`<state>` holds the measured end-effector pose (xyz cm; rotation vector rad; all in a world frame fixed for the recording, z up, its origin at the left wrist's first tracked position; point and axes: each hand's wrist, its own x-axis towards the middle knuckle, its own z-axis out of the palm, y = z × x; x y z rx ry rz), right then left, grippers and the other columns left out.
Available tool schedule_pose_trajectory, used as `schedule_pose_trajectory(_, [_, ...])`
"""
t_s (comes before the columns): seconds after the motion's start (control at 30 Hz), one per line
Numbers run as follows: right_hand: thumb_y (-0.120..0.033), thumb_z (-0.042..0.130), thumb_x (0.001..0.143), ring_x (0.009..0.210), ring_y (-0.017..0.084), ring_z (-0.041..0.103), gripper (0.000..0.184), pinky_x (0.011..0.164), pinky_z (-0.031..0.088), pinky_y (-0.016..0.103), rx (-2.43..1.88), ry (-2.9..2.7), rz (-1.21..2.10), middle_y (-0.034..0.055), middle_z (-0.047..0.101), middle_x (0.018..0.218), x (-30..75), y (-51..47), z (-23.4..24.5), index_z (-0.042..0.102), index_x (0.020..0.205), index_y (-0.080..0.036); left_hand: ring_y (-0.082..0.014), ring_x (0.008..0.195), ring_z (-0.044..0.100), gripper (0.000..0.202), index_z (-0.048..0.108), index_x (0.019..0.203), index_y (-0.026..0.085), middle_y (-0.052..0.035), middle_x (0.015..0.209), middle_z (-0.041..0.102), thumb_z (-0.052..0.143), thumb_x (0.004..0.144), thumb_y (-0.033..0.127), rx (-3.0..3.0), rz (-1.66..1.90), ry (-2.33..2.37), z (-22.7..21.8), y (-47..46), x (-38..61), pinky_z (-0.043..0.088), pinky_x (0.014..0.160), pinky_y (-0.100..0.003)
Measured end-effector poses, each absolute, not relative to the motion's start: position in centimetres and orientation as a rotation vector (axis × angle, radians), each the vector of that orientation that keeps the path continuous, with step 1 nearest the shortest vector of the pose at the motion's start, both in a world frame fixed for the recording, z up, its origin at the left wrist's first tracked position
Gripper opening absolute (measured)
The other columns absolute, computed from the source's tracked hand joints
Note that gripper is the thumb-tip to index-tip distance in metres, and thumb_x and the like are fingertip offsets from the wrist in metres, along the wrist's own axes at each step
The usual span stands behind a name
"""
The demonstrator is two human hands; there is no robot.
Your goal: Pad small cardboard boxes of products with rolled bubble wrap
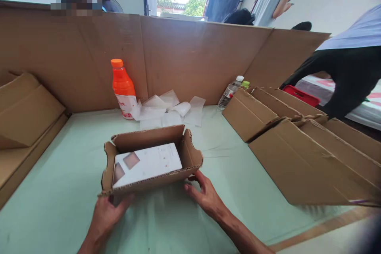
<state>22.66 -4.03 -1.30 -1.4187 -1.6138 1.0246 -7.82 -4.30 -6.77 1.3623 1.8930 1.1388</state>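
Observation:
An open cardboard box [154,180] stands before me, its near edge toward me. Inside lies a white carton [151,162] with brownish square pictures and small print on top. At the box's lower left corner is my left hand [105,214], thumb along the front and fingers partly hidden by the cardboard. My right hand [205,194] is at the lower right corner, fingers curled against the box and thumb in front. Both hands appear to grip the box. Behind it, loose translucent sheets [172,113] lie beside an orange bottle [123,89].
Several cardboard boxes [306,162] stand at the right, by a clear bottle [230,93] and a green-capped one [245,84]. More cardboard [26,115] sits at the left. A tall cardboard wall [196,55] edges the green tabletop [232,190]. People are beyond it.

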Motion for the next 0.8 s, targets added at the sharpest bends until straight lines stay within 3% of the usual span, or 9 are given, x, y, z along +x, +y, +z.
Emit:
schedule_pose_trajectory(0.2, [-0.031, 0.055, 0.082, 0.109, 0.026, 0.066, 0.045, 0.093, 0.054, 0.042, -1.302, -1.749, 0.986, 0.0081, 0.070, 0.121, 24.2, 3.0, -2.1, 0.065, 0.124, -0.024, -0.0338, 0.089, 0.071, 0.066, 0.062, 0.102, 0.018, -0.0120, 0.094, 0.074, 0.077, 0.053, 0.059, 1.199, 1.197, 1.867, -5.8, 1.2, -7.1, 0.058, 0.078, -0.044])
schedule_pose_trajectory(0.3, [-0.024, 0.050, 0.085, 0.118, 0.026, 0.062, 0.039, 0.105, 0.047, 0.048, -1.413, -1.892, 0.605, 0.0097, 0.070, 0.124, 27.5, 8.5, -2.2, 0.069, 0.119, -0.022, -0.0340, 0.090, 0.070, 0.060, 0.062, 0.095, 0.019, -0.0105, 0.088, 0.073, 0.078, 0.054, 0.059, 1.168, 1.167, 1.872, -6.9, 1.4, -6.9, 0.058, 0.079, -0.045])
schedule_pose_trajectory(0.43, [-0.011, 0.055, 0.076, 0.134, 0.034, 0.049, 0.061, 0.106, 0.041, 0.054, -1.651, -2.064, -0.024, 0.0166, 0.055, 0.146, 29.4, 18.8, -1.8, 0.058, 0.137, -0.016, -0.0350, 0.091, 0.070, 0.054, 0.064, 0.090, 0.020, -0.0080, 0.080, 0.071, 0.078, 0.057, 0.060, 1.201, 1.145, 1.877, -9.1, 0.9, -7.8, 0.057, 0.082, -0.047])
schedule_pose_trajectory(0.5, [-0.007, 0.058, 0.071, 0.136, 0.036, 0.045, 0.062, 0.104, 0.040, 0.053, -1.671, -2.103, -0.111, 0.0165, 0.052, 0.149, 28.9, 23.5, -1.6, 0.062, 0.132, -0.017, -0.0344, 0.093, 0.070, 0.053, 0.066, 0.093, 0.019, -0.0092, 0.085, 0.072, 0.078, 0.060, 0.059, 1.216, 1.150, 1.842, -9.8, 0.7, -8.1, 0.057, 0.086, -0.048])
schedule_pose_trajectory(0.6, [-0.007, 0.056, 0.074, 0.130, 0.033, 0.052, 0.039, 0.105, 0.038, 0.049, -1.637, -2.021, -0.098, 0.0135, 0.066, 0.133, 28.4, 27.4, -0.9, 0.073, 0.108, -0.018, -0.0321, 0.094, 0.069, 0.052, 0.066, 0.098, 0.017, -0.0111, 0.093, 0.073, 0.075, 0.068, 0.058, 1.207, 1.154, 1.810, -10.1, 0.4, -8.1, 0.054, 0.094, -0.048])
schedule_pose_trajectory(0.73, [-0.022, 0.044, 0.092, 0.102, 0.026, 0.064, 0.031, 0.091, 0.047, 0.041, -1.654, -1.777, -0.146, 0.0111, 0.074, 0.109, 30.9, 24.0, 1.3, 0.069, 0.110, -0.016, -0.0313, 0.084, 0.069, 0.054, 0.066, 0.095, 0.018, -0.0097, 0.087, 0.073, 0.078, 0.064, 0.061, 1.190, 1.144, 1.861, -9.5, 0.5, -8.1, 0.057, 0.086, -0.047])
schedule_pose_trajectory(0.8, [-0.034, 0.049, 0.093, 0.086, 0.022, 0.065, 0.029, 0.079, 0.050, 0.035, -1.593, -1.590, -0.020, 0.0074, 0.074, 0.096, 32.6, 19.4, 2.1, 0.069, 0.106, -0.017, -0.0318, 0.082, 0.069, 0.053, 0.065, 0.090, 0.020, -0.0072, 0.079, 0.072, 0.081, 0.058, 0.059, 1.215, 1.143, 1.851, -9.0, 0.7, -8.1, 0.058, 0.080, -0.045])
